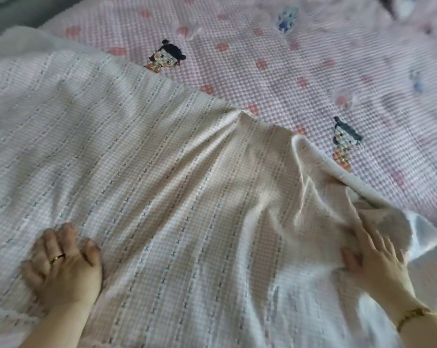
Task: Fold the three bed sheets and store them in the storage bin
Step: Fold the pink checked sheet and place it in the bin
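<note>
A pale checked bed sheet (162,172) with lines of small blue crosses lies spread and wrinkled over the lower left of the view. My left hand (61,262), with a ring on one finger, has its fingers curled into the fabric and grips a bunch of it. My right hand (373,257) lies with straight fingers on a turned-over corner of the same sheet, pressing it flat. That corner shows a plain white underside (325,172). No storage bin is in view.
Under the sheet lies a pink quilted bed cover (313,59) with red flowers and cartoon figures, filling the top and right. A grey strip (16,13) shows beyond the bed's edge at the top left.
</note>
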The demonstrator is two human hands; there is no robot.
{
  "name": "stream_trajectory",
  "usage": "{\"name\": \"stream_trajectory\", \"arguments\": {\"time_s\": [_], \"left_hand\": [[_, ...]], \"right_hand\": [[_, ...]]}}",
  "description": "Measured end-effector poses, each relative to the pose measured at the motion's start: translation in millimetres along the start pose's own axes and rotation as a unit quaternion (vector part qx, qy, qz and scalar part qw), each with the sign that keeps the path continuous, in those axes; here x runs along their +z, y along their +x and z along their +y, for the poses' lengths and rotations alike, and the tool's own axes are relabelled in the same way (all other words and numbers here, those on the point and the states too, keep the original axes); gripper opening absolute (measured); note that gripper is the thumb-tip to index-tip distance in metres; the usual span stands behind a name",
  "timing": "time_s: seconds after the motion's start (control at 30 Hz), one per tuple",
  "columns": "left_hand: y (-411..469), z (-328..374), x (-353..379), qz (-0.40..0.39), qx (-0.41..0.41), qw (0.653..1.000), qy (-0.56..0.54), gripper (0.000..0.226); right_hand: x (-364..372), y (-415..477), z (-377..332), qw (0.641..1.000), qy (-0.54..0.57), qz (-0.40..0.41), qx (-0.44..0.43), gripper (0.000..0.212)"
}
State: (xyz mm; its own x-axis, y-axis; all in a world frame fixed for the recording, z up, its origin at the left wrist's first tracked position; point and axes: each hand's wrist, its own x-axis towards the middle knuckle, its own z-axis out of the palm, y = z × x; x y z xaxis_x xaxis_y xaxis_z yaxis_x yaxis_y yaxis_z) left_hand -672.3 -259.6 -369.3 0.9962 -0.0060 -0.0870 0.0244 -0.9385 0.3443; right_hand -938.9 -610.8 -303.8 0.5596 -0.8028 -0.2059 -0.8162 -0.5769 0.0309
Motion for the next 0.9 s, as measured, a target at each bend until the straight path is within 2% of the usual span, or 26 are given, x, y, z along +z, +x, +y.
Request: {"name": "stream_trajectory", "arguments": {"time_s": [0.07, 0.1, 0.17, 0.2, 0.3, 0.37, 0.43, 0.47, 0.5, 0.6, 0.63, 0.73, 0.8, 0.83, 0.9], "left_hand": [[-13.9, 16.3, -8.5, -0.036, 0.015, 0.999, 0.007, 0.064], [-25.7, 27.6, -9.7, -0.046, 0.056, 0.997, -0.009, 0.055], [-69.6, 58.8, -4.0, -0.076, 0.207, 0.974, -0.053, 0.042], [-96.4, 72.6, 1.1, -0.092, 0.298, 0.947, -0.075, 0.038], [-196.9, 117.1, 22.9, -0.158, 0.548, 0.813, -0.117, 0.030], [-250.3, 134.5, 38.7, -0.214, 0.617, 0.752, -0.089, 0.033], [-296.2, 147.1, 55.0, -0.248, 0.637, 0.726, -0.080, 0.042], [-313.4, 153.2, 63.1, -0.254, 0.632, 0.729, -0.072, 0.046], [-337.7, 167.3, 73.1, -0.223, 0.630, 0.741, -0.065, 0.044], [-383.0, 204.9, 81.1, -0.238, 0.583, 0.776, -0.037, 0.037], [-394.5, 220.1, 83.6, -0.223, 0.576, 0.786, -0.017, 0.034], [-423.2, 262.8, 81.1, -0.247, 0.502, 0.825, 0.075, 0.026], [-425.2, 269.3, 83.0, -0.246, 0.497, 0.826, 0.095, 0.029], [-424.0, 268.2, 81.7, -0.260, 0.501, 0.819, 0.102, 0.028], [-421.6, 262.4, 79.5, -0.260, 0.525, 0.804, 0.101, 0.032]], "right_hand": [[-1.7, -36.7, 41.3, 0.998, 0.013, -0.019, 0.067, 0.054], [-0.5, -51.0, 55.8, 0.995, 0.020, -0.021, 0.095, 0.053], [0.8, -77.4, 79.3, 0.987, 0.048, -0.033, 0.148, 0.048], [2.7, -82.8, 84.4, 0.984, 0.069, -0.033, 0.163, 0.044], [17.7, -100.5, 118.1, 0.978, 0.113, -0.038, 0.170, 0.044], [25.9, -102.6, 131.6, 0.985, 0.099, -0.041, 0.132, 0.046], [32.0, -100.5, 154.2, 0.994, 0.061, -0.005, 0.093, 0.042], [33.6, -97.0, 166.6, 0.996, 0.039, 0.023, 0.077, 0.042], [31.4, -95.5, 189.1, 0.997, 0.021, 0.012, 0.078, 0.040], [32.4, -88.3, 246.2, 0.997, 0.026, -0.017, 0.070, 0.029], [29.0, -84.9, 260.9, 0.999, 0.014, -0.006, 0.043, 0.031], [20.5, -68.7, 310.6, 0.993, -0.035, -0.056, -0.095, 0.026], [16.7, -56.0, 329.0, 0.972, -0.118, -0.033, -0.200, 0.035], [15.7, -49.5, 336.5, 0.964, -0.142, 0.001, -0.224, 0.038], [13.7, -34.4, 347.6, 0.961, -0.102, 0.075, -0.245, 0.034]]}}
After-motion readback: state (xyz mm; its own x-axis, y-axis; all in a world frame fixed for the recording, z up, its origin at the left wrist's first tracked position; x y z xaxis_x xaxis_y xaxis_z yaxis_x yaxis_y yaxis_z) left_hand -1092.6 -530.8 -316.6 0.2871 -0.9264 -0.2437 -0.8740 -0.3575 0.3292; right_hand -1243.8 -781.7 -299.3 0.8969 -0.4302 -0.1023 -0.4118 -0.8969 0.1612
